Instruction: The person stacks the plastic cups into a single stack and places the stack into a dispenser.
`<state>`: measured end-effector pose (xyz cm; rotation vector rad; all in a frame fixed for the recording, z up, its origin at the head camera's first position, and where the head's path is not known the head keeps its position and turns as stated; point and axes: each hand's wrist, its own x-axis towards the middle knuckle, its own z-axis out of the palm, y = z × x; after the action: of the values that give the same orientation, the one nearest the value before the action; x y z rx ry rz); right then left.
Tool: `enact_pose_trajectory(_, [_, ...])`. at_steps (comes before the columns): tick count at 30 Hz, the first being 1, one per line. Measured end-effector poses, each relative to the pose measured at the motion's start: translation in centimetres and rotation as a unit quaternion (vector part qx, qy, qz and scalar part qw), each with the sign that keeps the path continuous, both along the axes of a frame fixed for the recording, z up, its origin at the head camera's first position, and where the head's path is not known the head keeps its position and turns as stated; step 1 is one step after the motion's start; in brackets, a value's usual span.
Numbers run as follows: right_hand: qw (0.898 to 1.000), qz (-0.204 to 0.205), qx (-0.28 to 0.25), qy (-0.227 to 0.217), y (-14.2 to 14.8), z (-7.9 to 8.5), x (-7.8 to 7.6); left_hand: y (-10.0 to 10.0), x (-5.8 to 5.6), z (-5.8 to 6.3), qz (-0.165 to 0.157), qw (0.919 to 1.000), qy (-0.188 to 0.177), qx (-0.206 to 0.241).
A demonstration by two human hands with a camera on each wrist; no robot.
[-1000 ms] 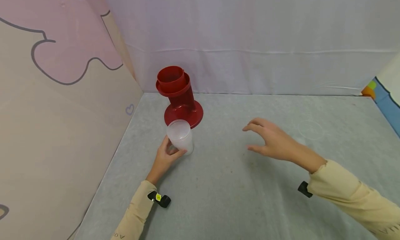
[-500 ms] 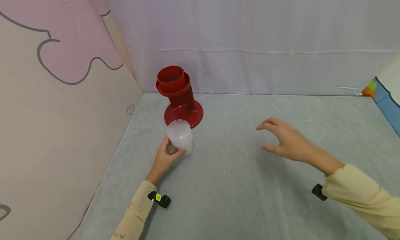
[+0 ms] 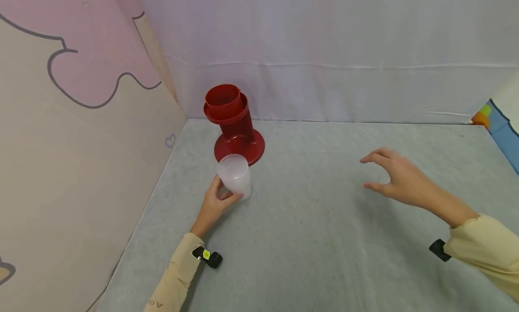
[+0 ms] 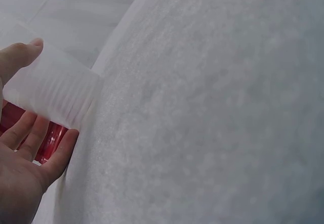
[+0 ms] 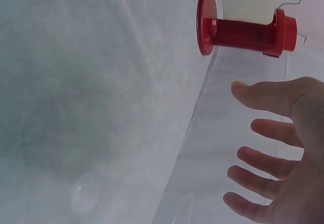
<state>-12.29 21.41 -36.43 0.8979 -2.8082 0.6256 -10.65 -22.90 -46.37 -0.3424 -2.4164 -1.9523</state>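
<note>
My left hand (image 3: 216,203) holds a stack of translucent plastic cups (image 3: 235,174), thumb on one side and fingers on the other. Close-set ridges run across the stack (image 4: 53,84) in the left wrist view. Just behind it stands a red plastic tube stand (image 3: 237,127) with a round base and a wide collar at its top. My right hand (image 3: 399,176) hovers over the right half of the table, fingers apart and loosely bent, nothing in them. A clear cup (image 5: 87,193) shows faintly low in the right wrist view, near that hand.
A grey cloth covers the table (image 3: 308,249). White fabric (image 3: 324,55) hangs along the back edge, and a patterned wall panel (image 3: 89,167) borders the left side. A colourful printed panel (image 3: 500,127) shows at the right edge.
My right hand has moved steadily to the right, away from the cup stack, its fingers still spread. The left hand and the stack have stayed in place.
</note>
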Motion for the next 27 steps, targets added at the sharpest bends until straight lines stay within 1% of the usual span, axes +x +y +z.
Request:
enact_pose_trajectory(5, [1.000,-0.015,0.001,0.011,1.8,-0.4,-0.4,0.0,0.0,0.0,0.003,1.0000,-0.003,0.001])
enact_pose_trajectory(10, [0.999,-0.032,0.015,0.028,3.8,-1.0,-0.5,0.3,0.0,-0.1,0.010,0.9999,-0.006,-0.010])
enact_pose_trajectory(16, [0.996,-0.076,0.036,0.007,5.8,-1.9,-0.4,0.6,-0.4,-0.3,0.006,1.0000,-0.001,-0.008])
enact_pose_trajectory(20, [0.995,-0.099,0.033,-0.004,6.7,-2.4,-0.5,0.8,-0.5,-0.4,0.000,1.0000,0.004,-0.001])
enact_pose_trajectory(23, [0.994,-0.104,0.037,-0.020,7.2,-2.7,-0.7,0.9,-0.6,-0.4,-0.001,1.0000,0.007,0.003])
enact_pose_trajectory(27, [0.994,-0.098,0.034,-0.032,7.7,-3.2,-0.8,1.0,-0.7,-0.4,0.000,1.0000,0.003,0.004])
